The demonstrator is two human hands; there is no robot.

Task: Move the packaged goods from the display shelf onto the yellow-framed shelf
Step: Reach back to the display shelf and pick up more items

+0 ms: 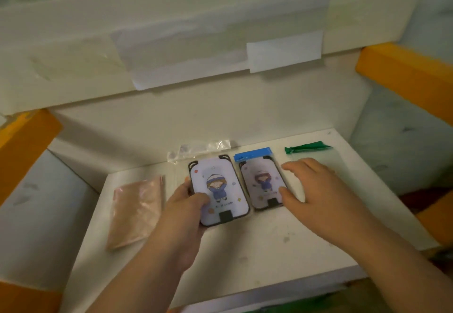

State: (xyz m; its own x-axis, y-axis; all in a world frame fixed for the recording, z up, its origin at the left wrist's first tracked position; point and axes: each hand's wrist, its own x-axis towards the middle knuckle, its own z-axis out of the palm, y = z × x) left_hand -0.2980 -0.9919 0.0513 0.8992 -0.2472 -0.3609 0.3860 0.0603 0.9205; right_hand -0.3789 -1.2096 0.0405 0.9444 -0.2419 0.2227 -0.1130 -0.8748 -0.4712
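Observation:
Two packaged phone cases with a cartoon child lie side by side on the white board of the yellow-framed shelf (245, 251). My left hand (182, 217) grips the left case (219, 190) in its clear bag, thumb on its front. The right case (263, 182) has a blue header strip. My right hand (316, 190) hovers with spread fingers beside and partly over the right case, its thumb at the case's lower right edge. A clear bag with a green strip (307, 147) lies under that hand.
A pinkish shiny packet (136, 211) lies at the left of the board. Orange-yellow frame bars stand at left (22, 151) and right (407, 75). A white upper shelf with taped papers (284, 54) overhangs the back.

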